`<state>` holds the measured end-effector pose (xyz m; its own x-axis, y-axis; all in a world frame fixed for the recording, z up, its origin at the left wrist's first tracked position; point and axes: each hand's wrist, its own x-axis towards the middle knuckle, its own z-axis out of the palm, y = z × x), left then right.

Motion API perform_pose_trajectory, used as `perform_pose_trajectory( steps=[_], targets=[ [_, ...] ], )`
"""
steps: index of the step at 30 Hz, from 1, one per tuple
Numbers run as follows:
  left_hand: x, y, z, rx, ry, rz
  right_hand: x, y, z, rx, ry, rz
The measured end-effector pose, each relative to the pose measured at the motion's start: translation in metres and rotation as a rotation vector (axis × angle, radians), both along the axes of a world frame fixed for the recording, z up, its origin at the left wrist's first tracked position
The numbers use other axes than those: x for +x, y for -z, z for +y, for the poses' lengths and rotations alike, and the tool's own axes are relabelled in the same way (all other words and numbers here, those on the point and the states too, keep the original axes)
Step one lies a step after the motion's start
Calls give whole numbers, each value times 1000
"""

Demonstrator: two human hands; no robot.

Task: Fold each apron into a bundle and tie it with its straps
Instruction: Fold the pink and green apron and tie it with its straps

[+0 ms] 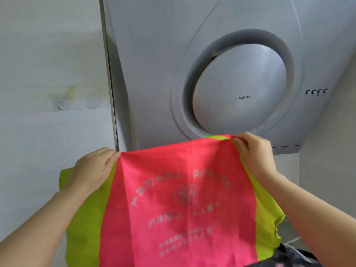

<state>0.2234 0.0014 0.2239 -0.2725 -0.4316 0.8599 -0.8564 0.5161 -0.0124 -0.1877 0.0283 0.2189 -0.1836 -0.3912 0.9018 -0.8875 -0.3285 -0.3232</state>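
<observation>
Grey range hood (pixel 221 54) with round panel (pixel 239 87), pale wall (pixel 48 54), small hook (pixel 60 106)

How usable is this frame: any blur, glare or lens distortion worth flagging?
Head view: soft, even light, no hard shadows; mild sheen on the grey range hood's round disc; wide-angle lens bows the pale wall trim strip; silver print on the pink and lime-green apron is smeared, unreadable; left hand and right hand look fairly sharp.

Only one camera, worn on the person's head. It faces forward at the range hood (pixel 240 83) and wall (pixel 48 54), pretty close, with the left hand (pixel 92 170) and right hand (pixel 254 153) pinching the apron (pixel 183 189) up right in front of the wide lens.
</observation>
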Motion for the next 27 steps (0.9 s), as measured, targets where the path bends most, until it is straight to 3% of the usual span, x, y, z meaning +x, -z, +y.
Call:
perform_pose_trajectory(
  steps=[3,4,6,8,12,15,22,26,27],
  targets=[
    [-1,11,-6,102,0,-54,-5,9,-16,460,4,66],
    [-1,14,-8,129,1,-50,-7,12,-20,511,-12,37],
    [-2,15,-9,162,31,7,-6,14,-16,487,-103,-2],
    [0,15,-11,203,52,83,2,16,-3,469,-234,74],
    [10,15,-20,243,3,154,8,21,12,384,-134,562],
    [16,17,-24,269,-15,181,1,25,1,178,-150,753],
    [20,14,-22,271,-20,99,-7,2,-11,51,-145,641],
    [16,4,-18,142,-14,96,0,-13,-11,56,-136,228],
    [14,5,-18,176,-21,39,1,-10,-13,148,-96,227]
  ],
)
